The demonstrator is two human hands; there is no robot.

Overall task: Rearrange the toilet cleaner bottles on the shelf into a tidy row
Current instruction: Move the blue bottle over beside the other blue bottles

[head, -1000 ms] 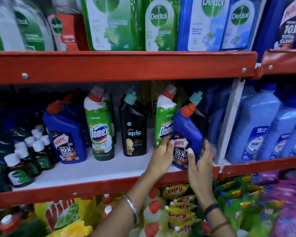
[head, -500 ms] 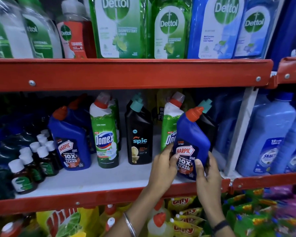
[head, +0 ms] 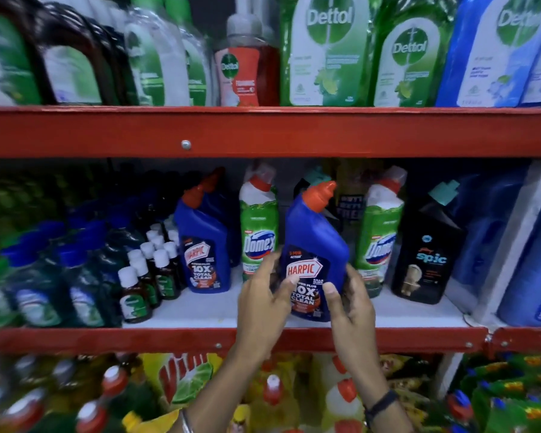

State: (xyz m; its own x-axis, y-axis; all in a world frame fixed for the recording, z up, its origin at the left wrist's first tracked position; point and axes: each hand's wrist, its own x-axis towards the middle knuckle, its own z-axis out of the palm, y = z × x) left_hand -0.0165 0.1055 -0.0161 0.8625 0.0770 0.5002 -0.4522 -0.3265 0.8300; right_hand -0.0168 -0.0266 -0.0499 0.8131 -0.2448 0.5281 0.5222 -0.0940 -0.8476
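A blue Harpic bottle (head: pixel 314 242) with an orange cap is held upright at the front of the middle shelf (head: pixel 200 310), my left hand (head: pixel 263 304) and my right hand (head: pixel 352 301) clasping its lower sides. It covers a black Spic bottle behind it, whose teal cap peeks out. To its left stand a green Domex bottle (head: pixel 258 226) and another blue Harpic bottle (head: pixel 205 248). To its right stand a second Domex bottle (head: pixel 378 235) and a black Spic bottle (head: pixel 428 254).
Small dark bottles with white caps (head: pixel 147 273) crowd the shelf's left part. Large blue jugs (head: pixel 531 264) stand beyond a white upright at right. The red shelf beam (head: pixel 263 132) above carries Dettol bottles. Packets and bottles fill the shelf below.
Both hands have carried the Harpic bottle leftward, from in front of the right Domex bottle to in front of the middle Spic bottle. The camera has also shifted left.
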